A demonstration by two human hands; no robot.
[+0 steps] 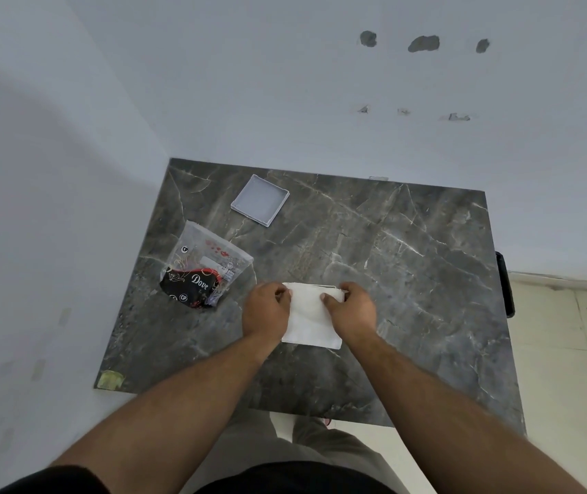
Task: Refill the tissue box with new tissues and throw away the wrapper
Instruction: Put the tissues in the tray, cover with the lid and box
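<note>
A white stack of tissues (309, 320) lies on the dark marble table (409, 279), near its front middle. My left hand (265, 310) grips the stack's far left corner and my right hand (351, 308) grips its far right corner, thumbs on top. A clear plastic wrapper (203, 267) with a black and red "Dove" print lies crumpled and empty-looking to the left of my hands. A shallow square grey tray-like tissue box part (260, 199) sits open side up at the back left of the table.
The table stands in a corner, with white walls to the left and behind. A dark object (506, 283) hangs off the table's right edge. Pale floor tiles show at the right. A yellowish tape patch (110, 379) marks the front left corner.
</note>
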